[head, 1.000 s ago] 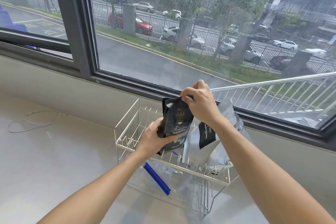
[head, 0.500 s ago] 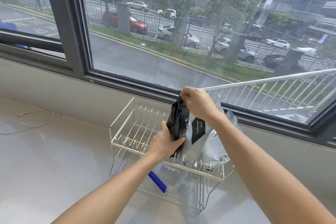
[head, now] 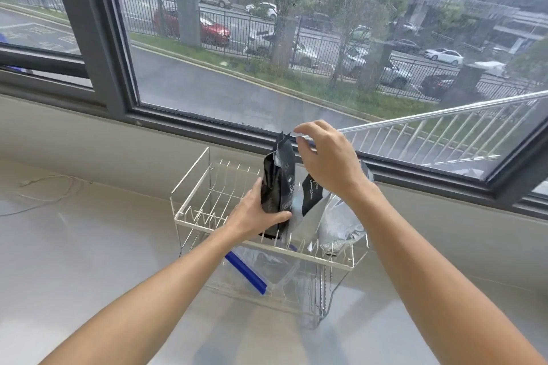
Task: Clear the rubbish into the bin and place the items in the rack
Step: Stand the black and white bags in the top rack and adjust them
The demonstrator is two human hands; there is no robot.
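While gripped, glossy black pouch [head: 278, 184] upright

Right hand [head: 326, 161] has let go of the black pouch [head: 278, 184] (now upright in the rack [head: 189, 187]); fingers spread

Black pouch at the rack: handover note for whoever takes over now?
Left hand: grips the black pouch low, standing upright in the wire rack top tier.
Right hand: open, beside the pouch top, holding nothing.
Done: silver pouch slotted to its right; clear zip bag on the lower tier.
Left: let go of the black pouch. Bin and rubbish not in view.
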